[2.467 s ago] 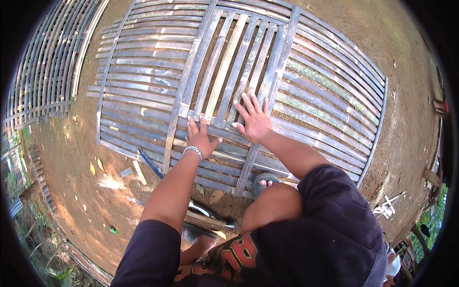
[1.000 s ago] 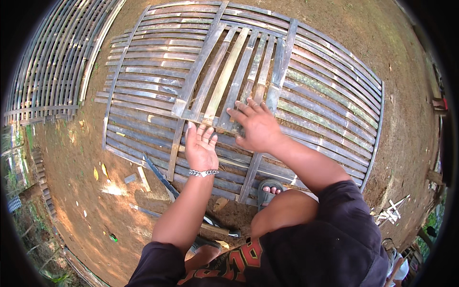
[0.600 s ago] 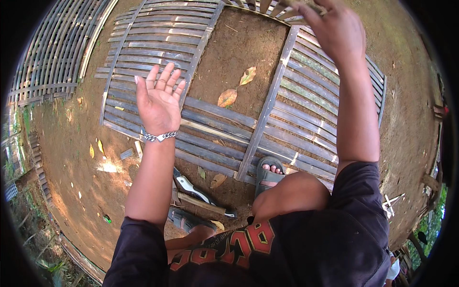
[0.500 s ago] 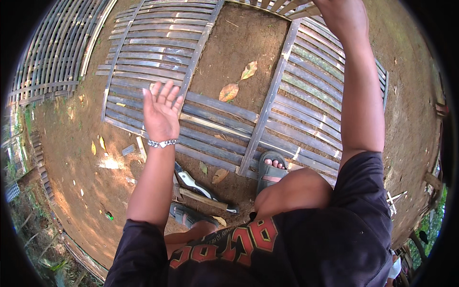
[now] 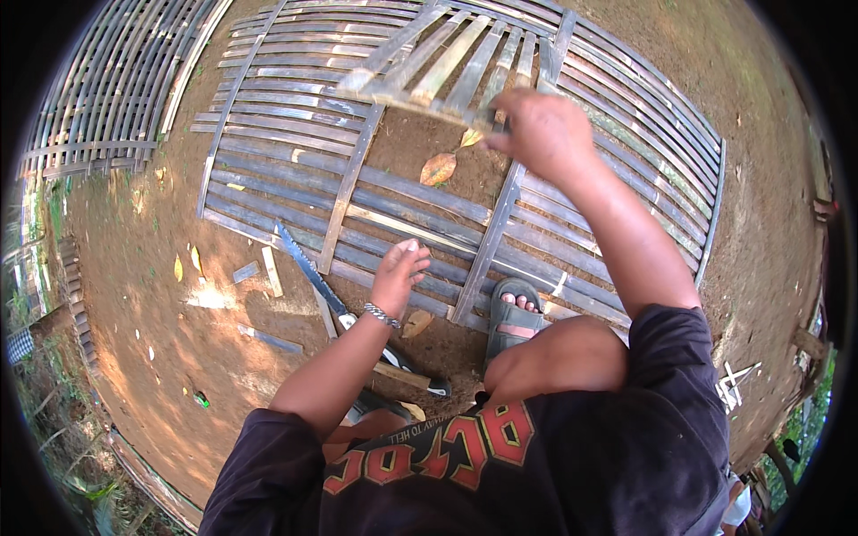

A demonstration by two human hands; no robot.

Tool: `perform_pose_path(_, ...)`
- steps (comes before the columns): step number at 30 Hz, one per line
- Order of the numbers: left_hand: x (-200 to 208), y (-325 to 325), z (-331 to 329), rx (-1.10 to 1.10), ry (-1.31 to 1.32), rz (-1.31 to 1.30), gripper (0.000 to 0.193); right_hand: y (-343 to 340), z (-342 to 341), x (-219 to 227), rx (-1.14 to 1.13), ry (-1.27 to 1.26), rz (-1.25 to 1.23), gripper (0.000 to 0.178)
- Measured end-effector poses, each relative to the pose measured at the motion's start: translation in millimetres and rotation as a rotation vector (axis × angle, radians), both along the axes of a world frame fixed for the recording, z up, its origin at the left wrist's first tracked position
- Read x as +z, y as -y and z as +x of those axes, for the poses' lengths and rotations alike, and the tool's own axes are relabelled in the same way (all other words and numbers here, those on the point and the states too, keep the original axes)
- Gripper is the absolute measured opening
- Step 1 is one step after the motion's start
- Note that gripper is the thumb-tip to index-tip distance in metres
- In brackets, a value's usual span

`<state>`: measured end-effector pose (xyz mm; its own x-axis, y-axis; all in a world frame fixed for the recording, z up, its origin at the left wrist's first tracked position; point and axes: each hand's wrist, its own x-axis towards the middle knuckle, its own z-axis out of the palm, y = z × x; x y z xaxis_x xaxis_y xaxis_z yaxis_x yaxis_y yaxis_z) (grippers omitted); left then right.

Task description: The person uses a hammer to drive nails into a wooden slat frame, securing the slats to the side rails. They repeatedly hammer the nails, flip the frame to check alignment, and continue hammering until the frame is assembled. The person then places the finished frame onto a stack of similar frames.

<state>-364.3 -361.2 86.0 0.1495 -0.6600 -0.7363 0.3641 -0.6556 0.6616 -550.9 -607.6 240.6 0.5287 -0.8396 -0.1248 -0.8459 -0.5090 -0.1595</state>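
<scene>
A slatted bamboo panel point(image 5: 451, 64) is tilted up over the gap in a larger bamboo lattice point(image 5: 295, 116) lying on the ground. My right hand point(image 5: 543, 129) grips the near edge of this panel at its right corner, thumb below. My left hand point(image 5: 400, 272), with a chain bracelet at the wrist, hovers over the lattice's near edge, its fingers loosely curled and nothing visible in them. Beneath the left forearm lies a hand saw point(image 5: 308, 268), its long toothed blade resting across the lattice edge. The forearm covers part of its handle.
Two dry leaves point(image 5: 438, 169) lie on the soil inside the gap. Offcuts of bamboo point(image 5: 272, 271) are scattered left of the saw. Another lattice point(image 5: 98, 80) stands at the far left. My sandalled foot point(image 5: 516, 313) is at the lattice's near edge.
My right hand has come down and left, bringing the bamboo panel over the gap. The left hand has moved right and nearer me, its fingers curling, uncovering the saw blade.
</scene>
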Motion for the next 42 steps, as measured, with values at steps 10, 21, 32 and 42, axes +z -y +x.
perform_pose_path(10,-23.8,-21.2,-11.3,-0.246,-0.005,0.025,0.049,-41.7,-15.8,-85.4,0.044,-0.201,0.384,0.051)
perform_pose_path(21,-39.3,-37.4,-7.5,-0.32,0.068,0.05,0.056,-43.1,3.6,-173.7,0.266,-0.409,0.203,0.081)
perform_pose_path(32,-34.5,-38.4,18.8,-0.311,0.137,0.038,0.056,-24.7,-2.1,-96.5,0.207,0.181,0.158,0.062)
perform_pose_path(42,-52.6,-39.3,8.6,-0.327,0.122,0.012,0.054,-67.0,-6.6,-162.3,0.175,0.253,0.333,0.06)
